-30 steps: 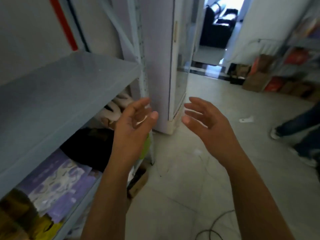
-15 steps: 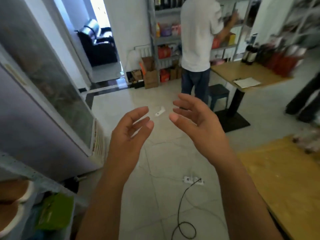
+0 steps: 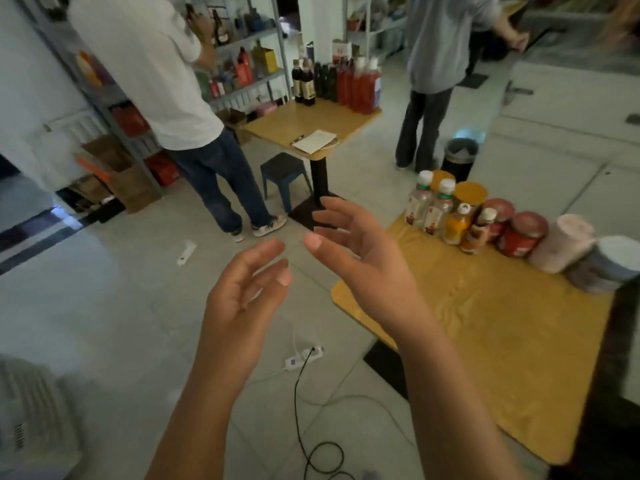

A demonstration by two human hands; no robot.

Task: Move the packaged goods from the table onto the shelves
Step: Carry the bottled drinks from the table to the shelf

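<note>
1. Now both hands are empty. Our left hand (image 3: 242, 299) and right hand (image 3: 360, 271) float ahead of us, palms turned toward each other, fingers loosely spread and slightly curled, with nothing between them.
2. Change: a second ago these same empty hands hung beside a grey shelf unit. Our view has since swung across the room and that shelf is out of frame. The hand pose is all but unchanged through the turn.
3. Our reading: one drop-off is done and we are heading back for the next load.
4. The right hand sits near the corner of the yellow table (image 3: 485, 341). The left hand is over floor tile, with a power strip (image 3: 304, 356) below it.
5. The packaged goods stand in a row along the table's far edge: clear bottles (image 3: 433, 209), red-lidded jars (image 3: 519, 233), then pale canisters (image 3: 561, 244) furthest right. All are well apart from both hands.
6. Beyond, a person in a white shirt (image 3: 149, 64) faces stocked shelves (image 3: 249, 39).
</note>
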